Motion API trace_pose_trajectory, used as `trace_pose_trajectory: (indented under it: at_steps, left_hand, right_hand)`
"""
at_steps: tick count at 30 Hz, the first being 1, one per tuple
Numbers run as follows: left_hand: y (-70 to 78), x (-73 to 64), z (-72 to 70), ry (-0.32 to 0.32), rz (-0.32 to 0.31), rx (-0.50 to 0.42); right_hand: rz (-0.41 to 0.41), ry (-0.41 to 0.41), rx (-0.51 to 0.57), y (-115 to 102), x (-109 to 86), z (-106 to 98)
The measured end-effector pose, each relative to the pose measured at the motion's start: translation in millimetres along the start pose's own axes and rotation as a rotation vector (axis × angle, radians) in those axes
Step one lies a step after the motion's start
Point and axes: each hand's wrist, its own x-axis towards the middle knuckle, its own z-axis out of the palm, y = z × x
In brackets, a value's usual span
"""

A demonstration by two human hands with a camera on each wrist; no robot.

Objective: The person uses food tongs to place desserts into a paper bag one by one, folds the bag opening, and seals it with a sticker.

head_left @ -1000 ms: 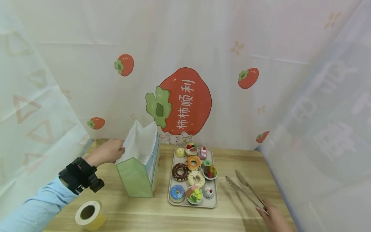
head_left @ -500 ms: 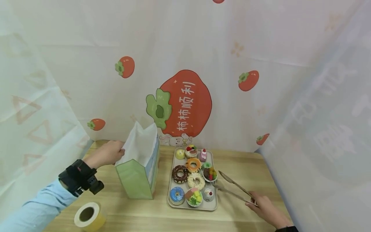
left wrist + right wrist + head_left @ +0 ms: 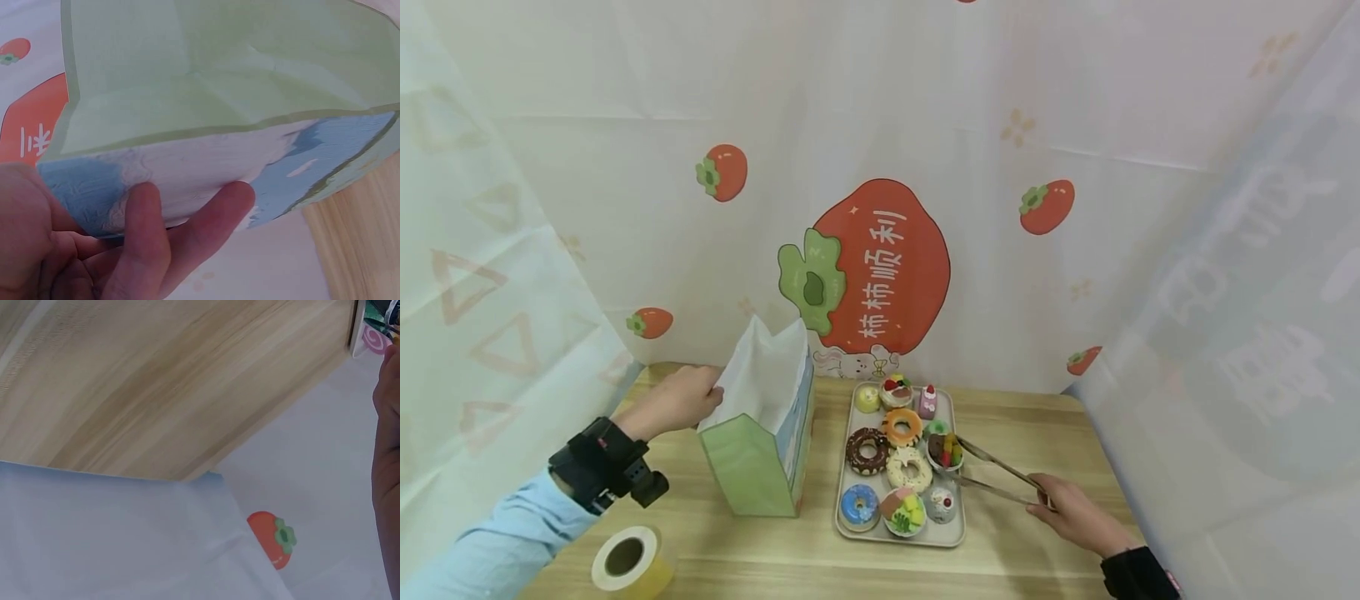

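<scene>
My left hand (image 3: 681, 398) grips the near-left upper edge of a green, white and blue paper bag (image 3: 748, 467), which stands upright with its top gaping. In the left wrist view, fingers (image 3: 147, 231) lie against the bag's printed side. My right hand (image 3: 1078, 510) holds metal tongs (image 3: 1000, 486). Their tips straddle a small cup dessert (image 3: 951, 460) topped with chocolate and fruit pieces, at the right side of a beige tray (image 3: 946, 534). Most of the right hand and the tongs fall outside the right wrist view, where only its edge (image 3: 389, 437) shows.
The tray also bears a chocolate donut (image 3: 858, 463), a blue donut (image 3: 848, 512), an orange donut (image 3: 889, 427), a cream donut (image 3: 922, 479) and several small cakes. A yellow tape roll (image 3: 651, 579) stands at the front left. Printed cloth (image 3: 985, 283) encloses the table.
My right hand has moved leftward and up with the tongs, from right of the tray to the fruit-topped cup, whose sides the tips now flank. The left hand stays on the bag.
</scene>
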Motion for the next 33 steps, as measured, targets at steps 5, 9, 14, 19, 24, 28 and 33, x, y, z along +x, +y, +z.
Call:
trace_pose_trajectory:
  at_steps: [5, 9, 14, 19, 24, 28, 33]
  left_hand:
    - [-1.2, 0.2, 0.0, -0.019, -0.004, -0.016]
    - [-0.7, -0.7, 0.3, -0.016, -0.014, -0.022]
    - [-0.1, -0.4, -0.6, -0.006, -0.015, -0.005]
    - [0.2, 0.2, -0.8, 0.014, -0.006, 0.007]
    - [1.4, -1.1, -0.1, -0.004, -0.004, -0.014]
    - [3.5, -1.9, 1.2, -0.017, -0.004, -0.043]
    - [3.1, -1.8, 0.5, 0.007, -0.004, -0.049]
  right_hand:
    - [0.012, -0.004, -0.010, 2, 7.5, 1]
    - [0.055, 0.001, -0.013, 4, 7.6, 3]
    - [0.067, 0.022, -0.019, 6, 4.1, 4]
    - [0.096, 0.049, 0.022, 6, -1.7, 1]
    - [0.023, 0.148, 0.046, 6, -12.6, 0]
    - [-0.024, 0.257, 0.036, 6, -24.8, 2]
    - [0.014, 0.355, 0.058, -6, -29.5, -1]
